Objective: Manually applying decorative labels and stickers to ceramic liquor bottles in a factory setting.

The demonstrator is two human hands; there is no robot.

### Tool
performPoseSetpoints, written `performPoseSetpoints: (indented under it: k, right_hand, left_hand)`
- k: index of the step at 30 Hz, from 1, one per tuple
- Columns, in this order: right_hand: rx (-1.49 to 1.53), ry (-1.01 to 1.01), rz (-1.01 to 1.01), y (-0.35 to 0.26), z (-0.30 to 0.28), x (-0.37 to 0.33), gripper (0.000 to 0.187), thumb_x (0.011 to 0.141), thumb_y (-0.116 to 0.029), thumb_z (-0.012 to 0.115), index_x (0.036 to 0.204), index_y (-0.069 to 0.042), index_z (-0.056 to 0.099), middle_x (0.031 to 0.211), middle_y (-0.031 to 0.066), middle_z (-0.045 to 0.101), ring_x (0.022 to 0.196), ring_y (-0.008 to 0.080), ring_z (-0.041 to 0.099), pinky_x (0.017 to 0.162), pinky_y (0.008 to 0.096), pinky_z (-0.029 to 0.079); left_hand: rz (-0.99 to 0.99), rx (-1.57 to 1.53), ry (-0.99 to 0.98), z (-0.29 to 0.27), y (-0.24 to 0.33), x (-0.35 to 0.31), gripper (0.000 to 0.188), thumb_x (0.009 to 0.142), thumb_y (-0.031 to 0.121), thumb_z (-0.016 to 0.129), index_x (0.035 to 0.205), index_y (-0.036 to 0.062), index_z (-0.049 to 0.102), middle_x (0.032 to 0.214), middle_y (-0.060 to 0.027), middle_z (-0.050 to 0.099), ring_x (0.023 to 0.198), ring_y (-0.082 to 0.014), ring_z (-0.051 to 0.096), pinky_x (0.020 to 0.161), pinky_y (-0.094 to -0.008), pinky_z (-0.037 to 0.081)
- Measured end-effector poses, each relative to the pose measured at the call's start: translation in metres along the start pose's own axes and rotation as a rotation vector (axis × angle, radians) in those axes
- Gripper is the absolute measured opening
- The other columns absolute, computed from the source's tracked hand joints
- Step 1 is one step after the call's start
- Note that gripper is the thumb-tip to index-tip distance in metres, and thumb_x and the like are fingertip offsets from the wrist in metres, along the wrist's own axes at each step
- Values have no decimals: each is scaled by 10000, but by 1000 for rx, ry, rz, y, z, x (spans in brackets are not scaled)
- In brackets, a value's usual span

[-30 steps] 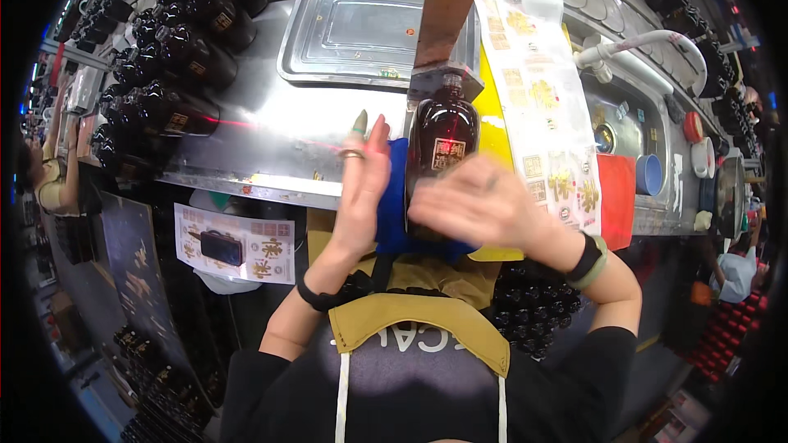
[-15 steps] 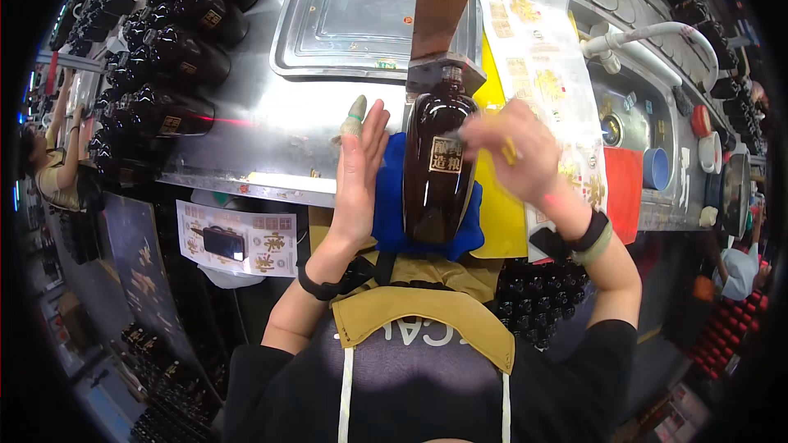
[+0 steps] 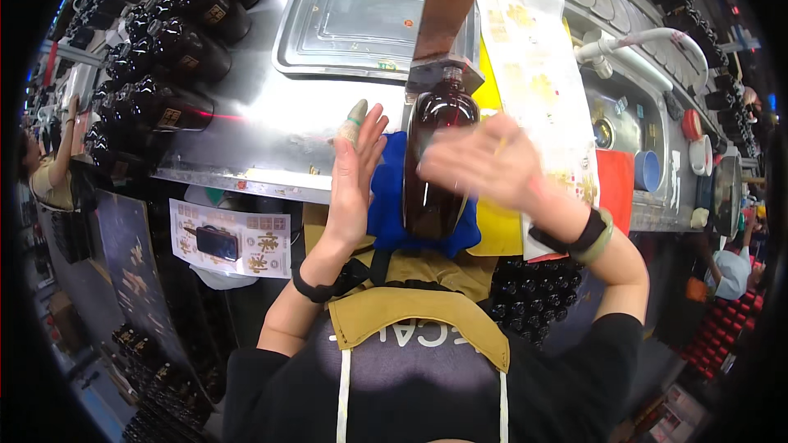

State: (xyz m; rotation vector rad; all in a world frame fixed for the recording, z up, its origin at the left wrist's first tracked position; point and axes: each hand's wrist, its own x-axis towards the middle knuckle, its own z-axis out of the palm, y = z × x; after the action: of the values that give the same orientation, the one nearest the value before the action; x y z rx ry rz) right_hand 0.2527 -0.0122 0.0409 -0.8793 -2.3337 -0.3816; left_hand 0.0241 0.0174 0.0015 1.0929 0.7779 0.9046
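Since the frame half a second earlier, the person's right hand [image 3: 484, 162] has swung leftward across the dark bottle [image 3: 435, 212], so that it now covers the gold label that was bare then; the left hand [image 3: 353, 189] keeps nearly the same place.

From the head camera, the bottle rests on a blue cloth [image 3: 384, 213] in front of the person, its neck pointing away toward the foot of a brown post [image 3: 451, 8]. Whether it lies flat or leans cannot be told. The right hand is blurred above the bottle's middle, its fingers stretched out and seemingly close together; contact with the glass cannot be made out. The left hand stands just left of the bottle, over the edge of the cloth, its fingers straight and slightly apart, one digit wearing a greenish cover [image 3: 355, 121].

Beyond the left hand, a rectangular metal tray [image 3: 361, 20] lies on the steel worktop [image 3: 254, 135]. Right of the bottle are a yellow sheet [image 3: 497, 230], a white sheet with gold prints [image 3: 533, 66] and a red sheet [image 3: 616, 184], with a blue cup [image 3: 647, 168] beside the last. More dark bottles [image 3: 193, 53] crowd the far left. Below the worktop's edge, a phone [image 3: 217, 243] rests on a printed sheet [image 3: 267, 226].
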Motion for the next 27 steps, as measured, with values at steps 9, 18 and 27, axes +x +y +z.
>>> performPoseSetpoints:
  k: [9, 18, 27]
  right_hand:
    - [-63, 10, 138, 33, -11, 27, 243, 772, -157, 726, 1015, -163, 707, 889, -6, 662, 786, 200, 581, 674, 340, 461]
    - [-95, 259, 442, 34, -27, -10, 275, 779, 29, 788, 1018, -81, 707, 971, 39, 749, 830, 244, 648, 800, 378, 471]
    - [74, 502, 390, 3, -46, 27, 312, 866, 135, 691, 1133, 8, 593, 1031, 133, 702, 936, 248, 636, 863, 342, 503]
  left_hand:
    - [-12, 40, 48, -5, 12, -10, 883, 1056, 697, 144, 1586, 10, 306, 1546, -200, 460, 1419, -307, 454, 1188, -432, 337]
    - [-52, 136, -78, 16, 15, -1, 782, 1097, 608, 243, 1418, -50, 517, 1344, -168, 616, 1268, -238, 565, 1096, -375, 415]
    - [-455, -69, -245, 36, 5, 27, 624, 792, 430, 885, 1186, -16, 695, 1053, -97, 739, 892, -155, 697, 794, -312, 566]
